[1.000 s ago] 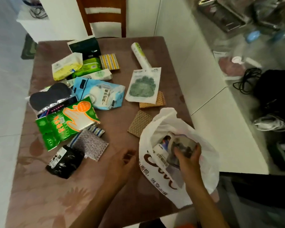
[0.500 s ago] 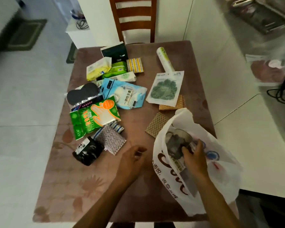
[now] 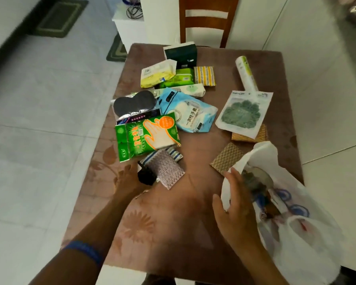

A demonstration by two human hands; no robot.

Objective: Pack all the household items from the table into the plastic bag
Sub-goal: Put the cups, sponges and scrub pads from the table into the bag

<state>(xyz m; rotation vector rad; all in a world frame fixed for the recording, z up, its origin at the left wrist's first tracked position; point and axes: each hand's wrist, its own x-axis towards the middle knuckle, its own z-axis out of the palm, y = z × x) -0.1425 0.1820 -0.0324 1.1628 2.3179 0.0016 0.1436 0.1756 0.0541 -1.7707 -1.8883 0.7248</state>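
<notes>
Hands apart: left (image 3: 127, 178) on black packet (image 3: 146, 176), right (image 3: 234, 204) (fingers spread) beside bag (image 3: 308, 239).

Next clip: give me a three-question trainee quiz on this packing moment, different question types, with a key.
1. True or false: the right hand is deep inside the plastic bag.
2. Multiple choice: the left hand is at which item? A) black packet B) the white roll C) the blue pouch
3. Fill in: the green glove pack partly overlaps the silver ___ nearer the person.

Key:
1. False: it is at the bag's mouth, fingers spread, holding nothing.
2. A
3. scouring pad
</notes>
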